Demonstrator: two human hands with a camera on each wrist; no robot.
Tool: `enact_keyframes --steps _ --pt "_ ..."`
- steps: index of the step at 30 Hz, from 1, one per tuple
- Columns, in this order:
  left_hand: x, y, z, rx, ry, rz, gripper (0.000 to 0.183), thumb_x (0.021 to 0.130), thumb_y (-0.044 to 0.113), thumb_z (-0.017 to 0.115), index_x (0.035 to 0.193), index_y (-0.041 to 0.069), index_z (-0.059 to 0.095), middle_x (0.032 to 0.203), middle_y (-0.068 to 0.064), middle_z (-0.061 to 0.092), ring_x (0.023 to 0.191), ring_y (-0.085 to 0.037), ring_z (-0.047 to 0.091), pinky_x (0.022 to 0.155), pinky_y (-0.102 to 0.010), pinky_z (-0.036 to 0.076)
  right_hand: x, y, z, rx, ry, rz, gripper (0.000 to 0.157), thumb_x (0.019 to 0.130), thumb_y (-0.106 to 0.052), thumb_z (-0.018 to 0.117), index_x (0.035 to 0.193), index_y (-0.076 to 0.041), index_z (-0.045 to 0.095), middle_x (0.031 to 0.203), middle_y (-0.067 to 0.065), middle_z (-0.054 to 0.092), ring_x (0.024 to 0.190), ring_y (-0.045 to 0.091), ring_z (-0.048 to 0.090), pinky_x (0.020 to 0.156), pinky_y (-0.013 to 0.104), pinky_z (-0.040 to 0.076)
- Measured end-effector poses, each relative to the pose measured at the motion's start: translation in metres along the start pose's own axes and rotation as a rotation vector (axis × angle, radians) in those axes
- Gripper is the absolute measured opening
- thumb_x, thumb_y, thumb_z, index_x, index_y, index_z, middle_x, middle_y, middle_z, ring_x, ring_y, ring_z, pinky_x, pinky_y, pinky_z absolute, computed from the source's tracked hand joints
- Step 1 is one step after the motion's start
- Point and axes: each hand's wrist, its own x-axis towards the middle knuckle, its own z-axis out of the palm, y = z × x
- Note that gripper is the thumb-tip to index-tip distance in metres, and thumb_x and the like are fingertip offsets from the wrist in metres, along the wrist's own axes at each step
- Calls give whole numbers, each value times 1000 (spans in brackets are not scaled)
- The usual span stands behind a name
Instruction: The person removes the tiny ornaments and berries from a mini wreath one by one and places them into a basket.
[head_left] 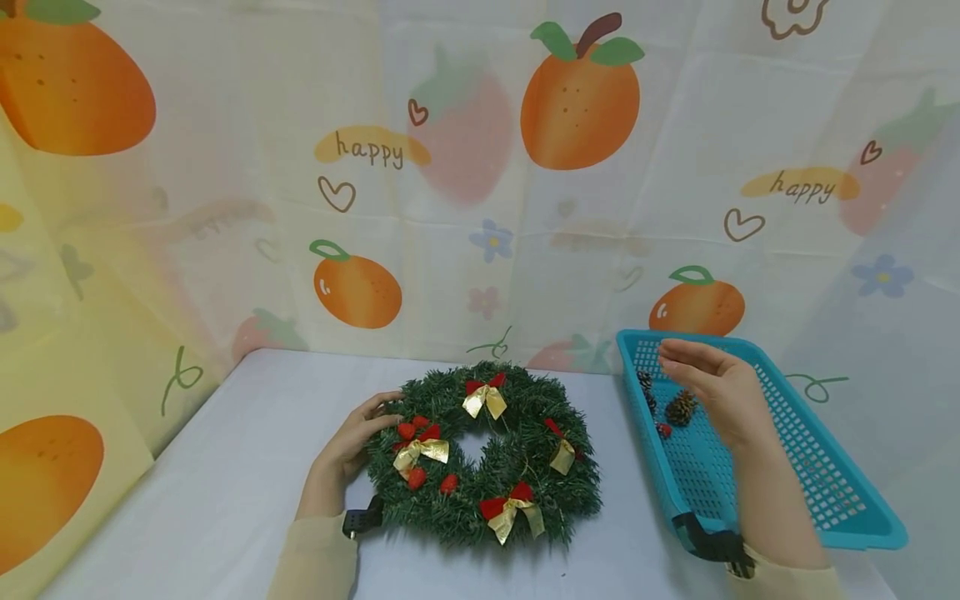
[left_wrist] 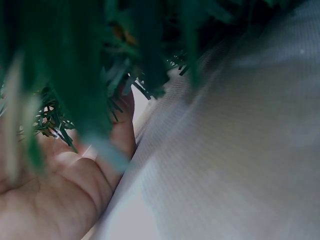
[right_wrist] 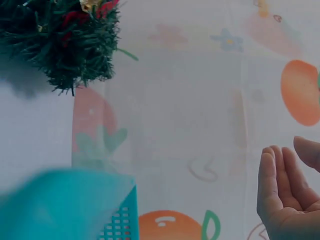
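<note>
A green artificial wreath (head_left: 540,442) lies on the white table, dressed with several red and gold bows (head_left: 485,402). Small red berries (head_left: 416,478) sit around the bow on its left side. My left hand (head_left: 347,446) holds the wreath's left edge, its fingertips partly hidden among the sprigs. The left wrist view shows the palm (left_wrist: 55,195) beneath hanging green needles. Over the blue basket (head_left: 832,479), my right hand (head_left: 720,400) is raised with nothing in it, fingers loosely extended. Inside the basket are a brown pinecone (head_left: 681,408), darker cones (head_left: 646,385) and a red berry (head_left: 663,430).
The basket stands along the right side of the white table (head_left: 247,450). A fruit-patterned cloth (head_left: 480,208) hangs behind the table and down the left side. Black camera straps (head_left: 363,518) are on both wrists.
</note>
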Motion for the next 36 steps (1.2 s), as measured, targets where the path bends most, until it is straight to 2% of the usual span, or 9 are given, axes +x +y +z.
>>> enact_keyframes --steps 4,8,18,27,36 --pt "0 0 0 -9 -7 -17 55 97 20 60 146 6 42 165 -19 19 154 -45 6 114 -78 7 -2 1 7 -35 2 33 30 94 -14 66 124 -13 68 105 -19 73 101 -4 68 88 6 50" --pt "0 0 0 -19 -10 -24 55 97 20 59 146 6 42 165 -19 18 154 -45 5 113 -80 6 -3 3 14 -21 -5 38 30 94 -13 66 124 -13 68 107 -17 74 101 -2 69 89 7 51" --pt "0 0 0 -22 -13 -6 55 96 19 59 146 4 42 165 -19 20 154 -45 6 116 -76 6 -4 12 28 41 -56 7 30 96 -7 62 124 -11 68 110 -16 73 102 0 70 91 13 54" --pt "2 -2 2 -54 -5 -15 51 95 19 61 144 8 47 165 -18 20 155 -43 6 116 -76 5 -7 22 39 43 -62 40 27 95 -8 63 121 -13 69 109 -15 74 102 0 70 91 13 54" --pt "2 -3 1 -76 5 -14 52 95 16 61 144 4 45 166 -17 19 155 -43 5 116 -75 3 -7 26 69 50 -110 50 29 94 -6 64 123 -9 66 109 -13 73 104 2 70 94 19 55"
